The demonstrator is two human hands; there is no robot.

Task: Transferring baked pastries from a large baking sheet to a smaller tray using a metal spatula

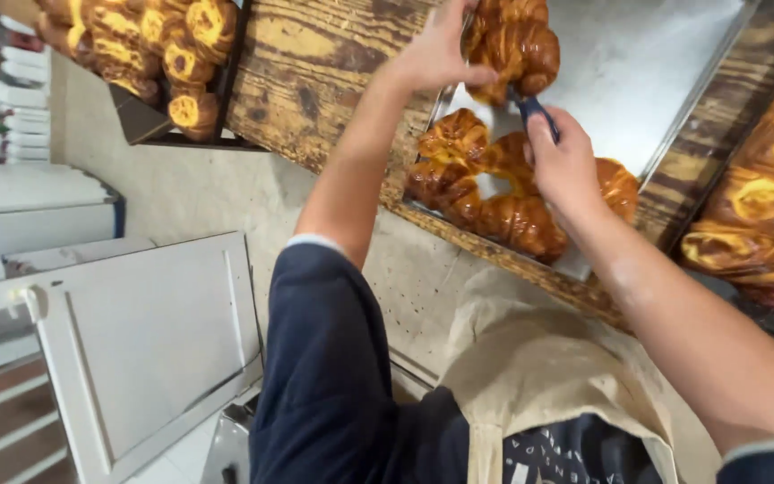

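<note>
Right hand (566, 166) fingers wrapped tight round the dark-handled metal tongs (530, 109), whose tips disappear under a glossy golden-brown braided pastry (517, 45) just above the knuckles. Left hand (436, 49) fingers spread, pressed against that same pastry's left side, steadying rather than gripping. Just below the right-hand fingers, more glazed brown pastries (494, 193) crowd the near corner of a flat silver metal tray (656, 63), sitting on a stained wooden shelf (315, 72). Further left, a dark tray of yellow-swirled rolls (159, 45).
</note>
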